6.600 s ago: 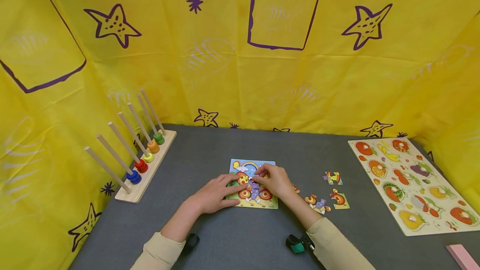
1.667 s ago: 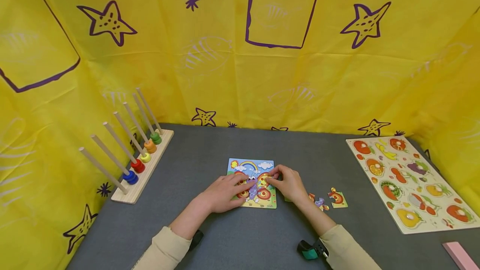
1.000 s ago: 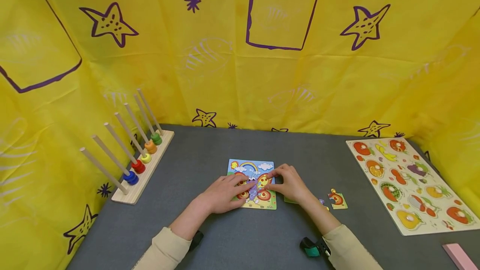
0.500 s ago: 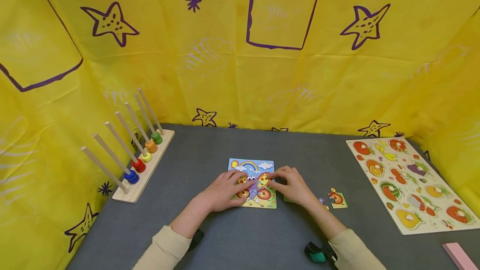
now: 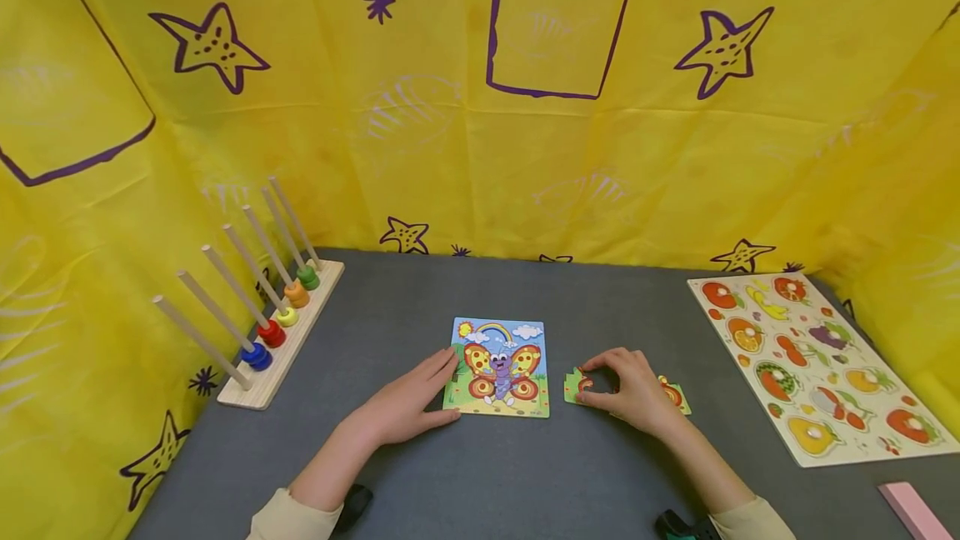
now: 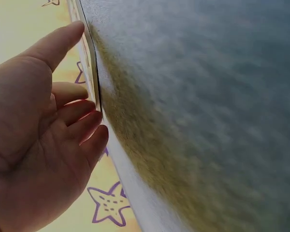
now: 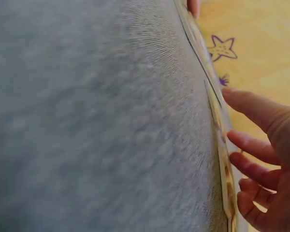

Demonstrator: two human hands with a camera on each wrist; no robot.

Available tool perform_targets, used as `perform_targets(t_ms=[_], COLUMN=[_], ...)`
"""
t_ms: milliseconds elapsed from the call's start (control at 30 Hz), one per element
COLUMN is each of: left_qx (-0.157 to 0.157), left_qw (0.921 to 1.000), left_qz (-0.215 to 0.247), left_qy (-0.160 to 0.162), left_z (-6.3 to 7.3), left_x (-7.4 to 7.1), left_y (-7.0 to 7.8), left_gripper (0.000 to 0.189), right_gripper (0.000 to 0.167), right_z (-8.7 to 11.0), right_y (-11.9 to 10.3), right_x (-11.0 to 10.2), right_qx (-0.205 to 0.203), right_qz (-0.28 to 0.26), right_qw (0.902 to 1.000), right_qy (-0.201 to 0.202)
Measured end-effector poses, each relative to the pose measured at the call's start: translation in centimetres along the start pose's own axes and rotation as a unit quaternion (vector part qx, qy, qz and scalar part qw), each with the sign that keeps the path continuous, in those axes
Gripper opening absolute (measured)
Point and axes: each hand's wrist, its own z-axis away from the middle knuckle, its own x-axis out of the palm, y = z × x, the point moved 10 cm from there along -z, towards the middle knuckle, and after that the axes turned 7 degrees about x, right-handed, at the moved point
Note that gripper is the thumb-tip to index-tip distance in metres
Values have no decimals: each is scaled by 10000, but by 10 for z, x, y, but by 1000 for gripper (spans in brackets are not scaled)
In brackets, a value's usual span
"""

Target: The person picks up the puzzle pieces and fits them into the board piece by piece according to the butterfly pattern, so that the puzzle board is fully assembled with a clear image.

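The butterfly jigsaw puzzle lies flat on the dark table in the head view, its picture looking whole from here. My left hand rests against the puzzle's left edge with fingers extended. To the right of the puzzle, my right hand curls thumb and index finger round a green-and-red puzzle piece lying on the table. Behind that hand another puzzle piece is partly hidden. In the left wrist view my left hand touches the board's edge; the right wrist view shows my right hand at a piece's edge.
A wooden peg stand with coloured rings stands at the left. At the right lies a fruit peg puzzle board, and a pink block sits near the front right. Yellow printed cloth encloses the back and sides.
A butterfly wing piece has gone into the puzzle, under my right hand. That hand has since left the puzzle for a loose piece at right; my left hand has slid left to the edge.
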Motion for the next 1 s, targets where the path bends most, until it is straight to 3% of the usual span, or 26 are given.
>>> perform_targets(t_ms=[167,433,767,867,1000], left_qx=[170,523,811,809,760], left_qw=[9998,9967,9920,9927,9942], left_qz=[-94,-599,-885,-813,-673], left_qy=[-60,180,390,387,359], left_z=[10,8,4,4,4], left_x=[1,-4,-5,-6,-7], left_y=[2,9,13,13,12], left_gripper=[70,61,57,57,57], right_gripper=[39,41,14,12,12], right_z=[6,5,-7,-13,-22], right_y=[2,3,-3,-10,-31], right_x=[0,2,2,10,32], right_qx=[3,255,649,900,937], right_qz=[49,-23,-983,-1345,-1680], right_qw=[10000,9996,9930,9864,9799], right_qy=[19,-95,-131,-277,-529])
